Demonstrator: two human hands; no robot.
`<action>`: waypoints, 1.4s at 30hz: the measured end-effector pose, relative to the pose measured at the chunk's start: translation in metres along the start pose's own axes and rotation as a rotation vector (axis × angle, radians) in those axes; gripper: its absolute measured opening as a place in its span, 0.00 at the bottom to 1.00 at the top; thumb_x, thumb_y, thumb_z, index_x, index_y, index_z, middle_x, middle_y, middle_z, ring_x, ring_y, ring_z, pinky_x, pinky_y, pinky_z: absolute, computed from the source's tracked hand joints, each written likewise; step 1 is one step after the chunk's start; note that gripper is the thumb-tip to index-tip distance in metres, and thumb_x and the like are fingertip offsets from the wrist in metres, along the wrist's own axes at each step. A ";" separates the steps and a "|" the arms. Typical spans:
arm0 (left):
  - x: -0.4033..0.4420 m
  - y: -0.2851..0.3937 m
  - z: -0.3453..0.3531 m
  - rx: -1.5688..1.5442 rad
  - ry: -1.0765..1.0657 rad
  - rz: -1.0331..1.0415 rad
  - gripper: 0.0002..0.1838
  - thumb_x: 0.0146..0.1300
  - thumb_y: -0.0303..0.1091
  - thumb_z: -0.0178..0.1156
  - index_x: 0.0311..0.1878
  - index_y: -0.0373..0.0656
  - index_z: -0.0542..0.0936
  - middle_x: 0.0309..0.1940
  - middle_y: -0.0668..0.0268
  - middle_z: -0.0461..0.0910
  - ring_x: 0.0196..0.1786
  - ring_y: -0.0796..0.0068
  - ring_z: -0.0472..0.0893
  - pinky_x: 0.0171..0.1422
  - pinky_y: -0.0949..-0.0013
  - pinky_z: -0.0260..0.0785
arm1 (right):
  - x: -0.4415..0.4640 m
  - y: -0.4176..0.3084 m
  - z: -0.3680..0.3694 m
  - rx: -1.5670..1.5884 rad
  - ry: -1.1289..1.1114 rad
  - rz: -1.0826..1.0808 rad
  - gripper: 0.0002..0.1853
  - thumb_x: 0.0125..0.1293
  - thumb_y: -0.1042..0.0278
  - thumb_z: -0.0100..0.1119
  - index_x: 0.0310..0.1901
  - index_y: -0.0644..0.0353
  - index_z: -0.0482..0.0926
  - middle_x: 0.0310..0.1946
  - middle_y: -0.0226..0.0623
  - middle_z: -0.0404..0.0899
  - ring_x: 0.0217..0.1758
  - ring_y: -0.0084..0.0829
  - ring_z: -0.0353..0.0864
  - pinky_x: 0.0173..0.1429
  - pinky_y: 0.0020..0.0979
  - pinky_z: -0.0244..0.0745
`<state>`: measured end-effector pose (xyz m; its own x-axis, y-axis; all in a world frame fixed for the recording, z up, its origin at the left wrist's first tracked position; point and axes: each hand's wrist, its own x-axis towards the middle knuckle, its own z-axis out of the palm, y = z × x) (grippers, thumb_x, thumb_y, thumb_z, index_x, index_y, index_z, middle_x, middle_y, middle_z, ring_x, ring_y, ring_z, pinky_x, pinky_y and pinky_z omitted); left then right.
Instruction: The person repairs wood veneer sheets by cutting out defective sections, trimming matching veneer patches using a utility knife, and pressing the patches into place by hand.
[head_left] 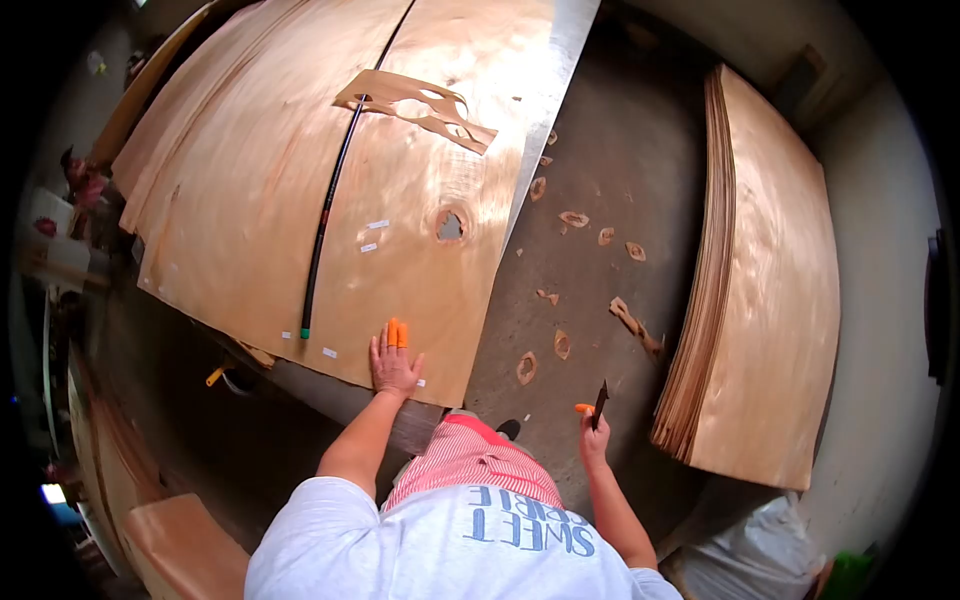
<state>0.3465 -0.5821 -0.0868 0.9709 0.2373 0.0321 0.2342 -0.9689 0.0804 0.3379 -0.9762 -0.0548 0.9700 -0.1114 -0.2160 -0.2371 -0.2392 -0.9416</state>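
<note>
My left hand (397, 368) lies flat near the front edge of a large wood veneer sheet (410, 280), fingers stretched out, with orange finger covers on two of them. Off to the right, above the floor, my right hand (594, 440) is closed around a dark-bladed knife (601, 402) pointing up and away. One finger of that hand also has an orange cover. Beyond my left hand the sheet has a ragged hole (451, 226). Small white tape pieces (376, 224) are scattered on the sheet. A long black rod (325, 220) with a green end lies across it.
A veneer offcut with several oval holes (420, 107) rests on the sheet. Oval wood scraps (527, 368) and a torn strip (634, 325) litter the floor. A tall veneer stack (770, 280) stands at the right, with a white plastic bag (750, 550) below it.
</note>
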 end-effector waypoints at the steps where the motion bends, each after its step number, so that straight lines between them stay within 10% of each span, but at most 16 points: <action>1: 0.000 0.002 -0.002 -0.006 -0.014 -0.008 0.41 0.55 0.53 0.50 0.67 0.39 0.51 0.68 0.56 0.46 0.70 0.60 0.46 0.72 0.54 0.31 | 0.011 -0.001 -0.004 -0.020 -0.009 -0.006 0.13 0.66 0.61 0.48 0.35 0.62 0.77 0.19 0.16 0.61 0.21 0.11 0.57 0.25 0.17 0.51; 21: 0.016 0.012 -0.027 -0.014 -0.196 -0.097 0.42 0.50 0.50 0.55 0.65 0.39 0.53 0.68 0.56 0.46 0.70 0.59 0.45 0.71 0.51 0.34 | 0.317 -0.125 0.088 0.040 -0.581 0.161 0.09 0.60 0.72 0.47 0.38 0.64 0.77 0.16 0.19 0.62 0.17 0.13 0.58 0.20 0.19 0.52; 27: 0.050 0.022 -0.037 -0.215 -0.094 -0.370 0.29 0.55 0.41 0.55 0.58 0.35 0.64 0.59 0.51 0.62 0.61 0.51 0.62 0.66 0.52 0.48 | 0.407 -0.135 0.134 0.059 -0.561 0.272 0.11 0.62 0.64 0.48 0.38 0.60 0.78 0.15 0.21 0.65 0.13 0.13 0.59 0.16 0.19 0.51; 32: 0.159 0.081 -0.055 -0.476 0.294 -0.605 0.25 0.57 0.39 0.55 0.54 0.35 0.67 0.51 0.48 0.68 0.54 0.51 0.68 0.57 0.60 0.60 | 0.515 -0.172 0.222 -0.037 -0.613 0.085 0.12 0.62 0.66 0.50 0.44 0.58 0.78 0.21 0.24 0.74 0.20 0.13 0.65 0.24 0.17 0.58; 35: 0.205 0.123 -0.038 -0.632 0.198 -0.736 0.23 0.58 0.38 0.55 0.54 0.35 0.67 0.49 0.48 0.70 0.51 0.50 0.70 0.52 0.60 0.64 | 0.593 -0.178 0.306 0.007 -0.582 -0.126 0.13 0.61 0.63 0.55 0.46 0.56 0.78 0.23 0.22 0.76 0.12 0.10 0.52 0.16 0.17 0.45; 38: 0.255 0.171 -0.057 -0.778 0.166 -0.753 0.21 0.57 0.37 0.55 0.52 0.36 0.69 0.48 0.50 0.72 0.49 0.51 0.72 0.52 0.61 0.65 | 0.630 -0.228 0.370 0.010 -0.580 -0.172 0.18 0.56 0.65 0.60 0.46 0.66 0.76 0.31 0.28 0.77 0.32 0.17 0.71 0.38 0.19 0.67; 42: 0.306 0.199 -0.068 -0.876 0.226 -0.718 0.20 0.56 0.35 0.56 0.50 0.36 0.70 0.47 0.51 0.72 0.49 0.53 0.73 0.52 0.62 0.65 | 0.664 -0.247 0.444 -0.213 -0.562 -0.346 0.20 0.53 0.66 0.62 0.48 0.61 0.75 0.30 0.31 0.78 0.30 0.20 0.74 0.35 0.21 0.68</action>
<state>0.6868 -0.6975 0.0068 0.5762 0.8068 -0.1306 0.5277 -0.2452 0.8133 1.0639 -0.5629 -0.0800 0.8586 0.5081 -0.0678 0.1413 -0.3617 -0.9215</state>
